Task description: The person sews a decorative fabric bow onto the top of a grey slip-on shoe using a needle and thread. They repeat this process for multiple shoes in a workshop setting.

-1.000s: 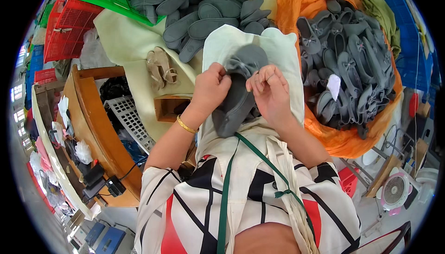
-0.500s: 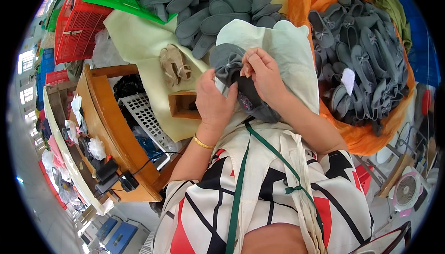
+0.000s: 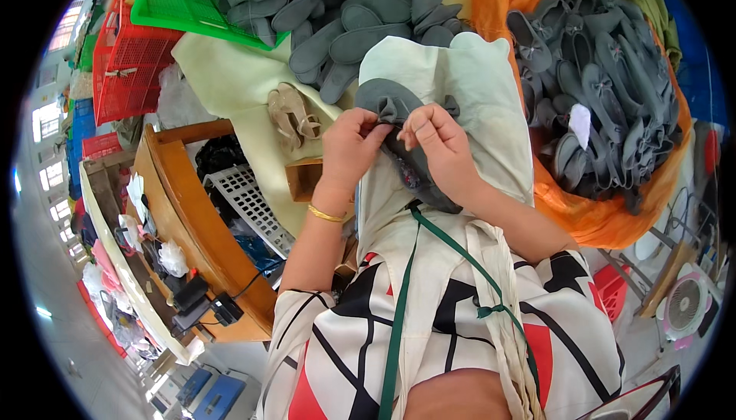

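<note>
Item: grey fabric slipper (image 3: 399,132), one piece, with a small bow of the same grey cloth at the toe. It lies over a pale cream cloth (image 3: 475,98) spread across the person's lap, toe pointing away from the body, heel end running down between the forearms.

Handling, as judged from its look: light, soft and floppy; the upper folds under the fingers and would not keep its shape if lifted by one end. Not fragile, not slippery; the felt-like cloth should give good grip. Best taken at the toe edge beside the bow, or pinched across the upper with both hands.

Left hand (image 3: 349,148): closed on the slipper's left edge, fingertips curled in at the bow; gold bangle (image 3: 327,214) at the wrist.

Right hand (image 3: 437,140): fingers bunched, pinching at the bow from the right. Whether it holds a needle or thread I cannot tell.

Position: slipper directly under and between both hands, touching both.

Nearby: loose pile of grey slippers (image 3: 345,14) ahead, partly in a green crate (image 3: 161,6); a second heap (image 3: 606,90) on orange cloth (image 3: 606,213) to the right; red crate (image 3: 119,60) and a wooden bench (image 3: 192,221) to the left; a beige pair of sandals (image 3: 291,117) near the left hand.
</note>
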Tool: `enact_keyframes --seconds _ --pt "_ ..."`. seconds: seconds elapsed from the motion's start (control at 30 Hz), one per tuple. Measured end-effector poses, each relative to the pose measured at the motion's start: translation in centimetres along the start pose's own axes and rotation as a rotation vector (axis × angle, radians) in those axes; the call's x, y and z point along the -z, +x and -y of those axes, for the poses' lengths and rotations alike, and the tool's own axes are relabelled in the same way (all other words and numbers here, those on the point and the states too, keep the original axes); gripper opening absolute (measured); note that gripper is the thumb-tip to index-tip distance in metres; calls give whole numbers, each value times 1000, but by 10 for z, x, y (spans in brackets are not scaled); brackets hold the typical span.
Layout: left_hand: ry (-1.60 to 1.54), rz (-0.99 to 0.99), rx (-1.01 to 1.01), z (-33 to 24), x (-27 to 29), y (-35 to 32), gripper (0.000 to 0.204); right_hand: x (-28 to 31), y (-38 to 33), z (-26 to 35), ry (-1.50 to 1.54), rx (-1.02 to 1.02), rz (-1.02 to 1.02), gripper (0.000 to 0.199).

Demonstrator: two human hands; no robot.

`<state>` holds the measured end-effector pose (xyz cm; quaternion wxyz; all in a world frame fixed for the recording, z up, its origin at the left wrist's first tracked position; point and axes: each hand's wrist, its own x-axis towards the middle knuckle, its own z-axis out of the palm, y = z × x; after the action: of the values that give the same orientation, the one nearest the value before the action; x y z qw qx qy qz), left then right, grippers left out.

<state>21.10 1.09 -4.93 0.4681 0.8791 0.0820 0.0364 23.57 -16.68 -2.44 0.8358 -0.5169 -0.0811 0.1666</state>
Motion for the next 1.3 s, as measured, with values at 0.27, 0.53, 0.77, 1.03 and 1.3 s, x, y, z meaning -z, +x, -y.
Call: enact_keyframes --seconds 0.27,0.53,0.77,1.03,1.3 --pt "481 228 87 -64 31 40 55 8 -6 7 -905 872 432 19" --pt "816 246 52 -53 1 53 61 5 -12 -14 -988 886 650 14" --pt "194 228 338 -13 17 39 35 12 -14 33 -880 847 588 17" --pt "31 159 519 -22 13 36 25 7 -3 71 -470 337 550 14" --pt "-259 31 538 -22 8 22 20 26 27 23 -389 -265 272 13"
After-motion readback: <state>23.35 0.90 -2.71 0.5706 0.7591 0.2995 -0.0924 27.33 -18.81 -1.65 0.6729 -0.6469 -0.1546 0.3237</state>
